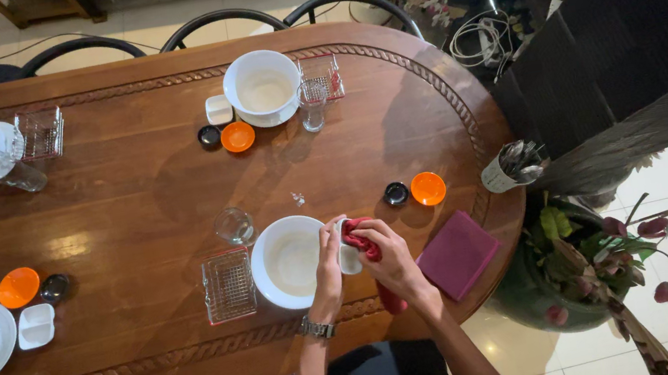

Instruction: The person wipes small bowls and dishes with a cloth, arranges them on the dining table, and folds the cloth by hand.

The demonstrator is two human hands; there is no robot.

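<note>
My left hand (pixel 331 258), with a watch on its wrist, grips a small white square dish (pixel 349 259) just right of the white bowl (pixel 292 260) on its plate. My right hand (pixel 389 259) presses a red cloth (pixel 359 239) against that dish; the cloth's tail hangs down below the hand. A folded magenta napkin (pixel 457 254) lies to the right near the table edge. A small black dish (pixel 395 194) and an orange dish (pixel 428 188) sit beyond my hands. A clear glass (pixel 233 226) and a clear ribbed tray (pixel 229 285) stand left of the bowl.
The oval wooden table (pixel 133 200) holds three other place settings with white bowls (pixel 262 86), orange dishes (pixel 238 136) and glasses (pixel 312 104). A cutlery holder (pixel 509 167) stands at the right edge. Potted plants (pixel 592 263) and dark chairs (pixel 221 21) surround the table.
</note>
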